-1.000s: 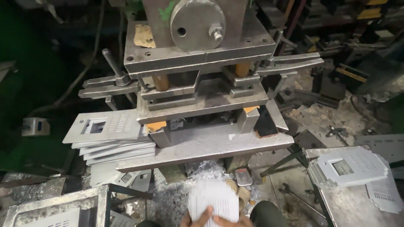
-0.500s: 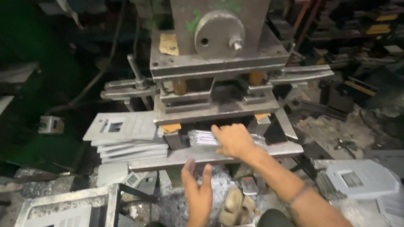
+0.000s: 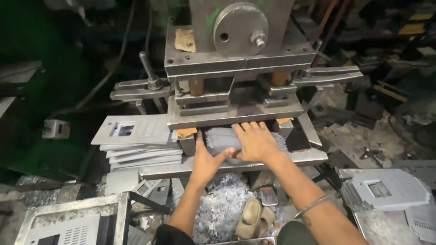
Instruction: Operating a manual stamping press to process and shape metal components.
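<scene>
— What are we holding?
— A thin, grey perforated metal sheet (image 3: 222, 138), lying in the steel press (image 3: 236, 90).
— Grip?
— Our left hand (image 3: 206, 161) clasps its edge; our right hand (image 3: 256, 140) presses flat on top.

Both bare forearms are reaching forward; the left hand (image 3: 205, 159) is cupping upward, thumb raised, while the right hand (image 3: 255, 141) is lying palm-down, fingers spread.

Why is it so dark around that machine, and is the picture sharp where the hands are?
Head view: light falls on the press and the sheet under both hands, which look fairly sharp; left hand and right hand are clear, with slight softness. The left side and top corners sink into deep shadow; the stacks glare pale grey; straight edges bow slightly outward near the borders.
</scene>
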